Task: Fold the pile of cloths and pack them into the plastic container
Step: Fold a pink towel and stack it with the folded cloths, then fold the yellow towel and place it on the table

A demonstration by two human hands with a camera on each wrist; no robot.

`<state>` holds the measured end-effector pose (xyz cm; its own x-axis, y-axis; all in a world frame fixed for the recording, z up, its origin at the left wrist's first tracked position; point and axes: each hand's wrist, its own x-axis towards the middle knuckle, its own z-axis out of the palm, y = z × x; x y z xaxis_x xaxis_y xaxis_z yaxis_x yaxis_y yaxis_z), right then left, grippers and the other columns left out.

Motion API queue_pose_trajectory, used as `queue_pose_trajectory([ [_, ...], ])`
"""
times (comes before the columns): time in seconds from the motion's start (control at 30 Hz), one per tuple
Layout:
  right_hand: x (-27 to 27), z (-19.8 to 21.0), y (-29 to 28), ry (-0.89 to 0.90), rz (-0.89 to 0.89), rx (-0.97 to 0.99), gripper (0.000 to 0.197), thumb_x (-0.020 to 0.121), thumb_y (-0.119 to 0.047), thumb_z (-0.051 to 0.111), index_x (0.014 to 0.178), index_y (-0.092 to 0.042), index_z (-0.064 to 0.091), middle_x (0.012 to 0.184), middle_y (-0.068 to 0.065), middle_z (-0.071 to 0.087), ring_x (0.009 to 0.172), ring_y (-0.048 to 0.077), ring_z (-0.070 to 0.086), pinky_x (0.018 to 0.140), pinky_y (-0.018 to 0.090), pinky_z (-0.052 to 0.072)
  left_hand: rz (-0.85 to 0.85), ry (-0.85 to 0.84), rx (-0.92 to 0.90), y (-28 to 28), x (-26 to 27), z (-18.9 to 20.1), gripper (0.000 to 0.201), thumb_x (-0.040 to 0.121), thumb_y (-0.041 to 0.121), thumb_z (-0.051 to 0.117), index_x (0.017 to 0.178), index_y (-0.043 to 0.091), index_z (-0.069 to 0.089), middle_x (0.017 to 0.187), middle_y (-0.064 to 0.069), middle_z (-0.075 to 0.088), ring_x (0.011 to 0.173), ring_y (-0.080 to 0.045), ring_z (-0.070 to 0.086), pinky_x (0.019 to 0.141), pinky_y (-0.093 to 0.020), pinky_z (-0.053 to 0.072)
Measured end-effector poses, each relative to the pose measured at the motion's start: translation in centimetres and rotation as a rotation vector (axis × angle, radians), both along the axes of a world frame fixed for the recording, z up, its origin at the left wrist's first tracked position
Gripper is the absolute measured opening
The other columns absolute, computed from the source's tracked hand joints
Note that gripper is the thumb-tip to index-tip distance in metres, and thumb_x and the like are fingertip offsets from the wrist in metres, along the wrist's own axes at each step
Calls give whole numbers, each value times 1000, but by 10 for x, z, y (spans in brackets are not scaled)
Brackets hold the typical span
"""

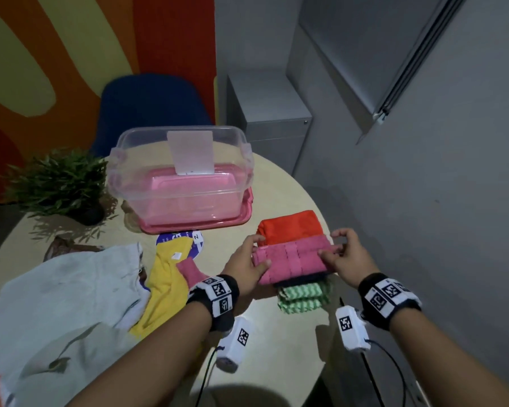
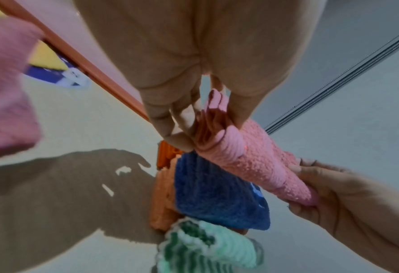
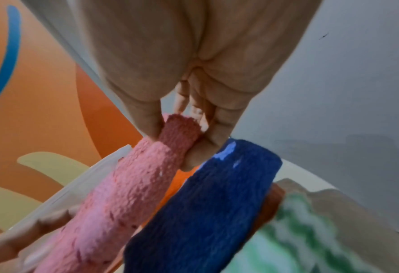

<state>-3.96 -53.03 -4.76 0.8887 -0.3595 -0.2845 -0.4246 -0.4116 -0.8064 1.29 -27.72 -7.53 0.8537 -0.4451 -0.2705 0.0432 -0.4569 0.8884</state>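
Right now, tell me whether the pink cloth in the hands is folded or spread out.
Folded. The pink cloth is a compact layered rectangle, pinched at its ends by the left hand and right hand; stacked layers show in the left wrist view.

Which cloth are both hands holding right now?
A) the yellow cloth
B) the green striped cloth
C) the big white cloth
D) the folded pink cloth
D: the left hand and the right hand each pinch an end of the folded pink cloth, above the dark blue cloth.

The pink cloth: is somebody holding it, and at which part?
Yes. The left hand pinches one short end of the folded pink cloth, and the right hand pinches the other end.
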Motion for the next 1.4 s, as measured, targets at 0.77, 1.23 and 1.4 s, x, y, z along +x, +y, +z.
queue_pose_trajectory([
  [0.77, 14, -58, -57, -140, 358, -380, 19, 93, -29, 62, 111, -27, 68, 111, -11, 39, 103, 10, 48, 97, 32, 46, 22, -193, 302, -51, 4, -22, 37, 95, 18, 60, 130, 30, 57, 125, 2, 34, 104, -8, 44, 98, -14, 31],
  [1.23, 0, -36, -26, -299, 272, -394, 12, 88, -16, 67, 91, -27, 68, 110, -10, 49, 109, 10, 39, 96, 31, 38, 107, -190, 202, -21, -2, -18, 31, 98, 28, 54, 129, 32, 51, 126, 7, 35, 82, 3, 58, 89, -28, 50],
  [1.4, -19, -35, 10, -319, 313, -433, 13, 87, -10, 66, 87, -24, 65, 96, -13, 50, 96, 8, 42, 83, 25, 36, 134, -181, 256, 23, -17, -34, 22, 98, 26, 53, 119, 31, 52, 125, 7, 38, 83, -3, 63, 88, -35, 54],
])
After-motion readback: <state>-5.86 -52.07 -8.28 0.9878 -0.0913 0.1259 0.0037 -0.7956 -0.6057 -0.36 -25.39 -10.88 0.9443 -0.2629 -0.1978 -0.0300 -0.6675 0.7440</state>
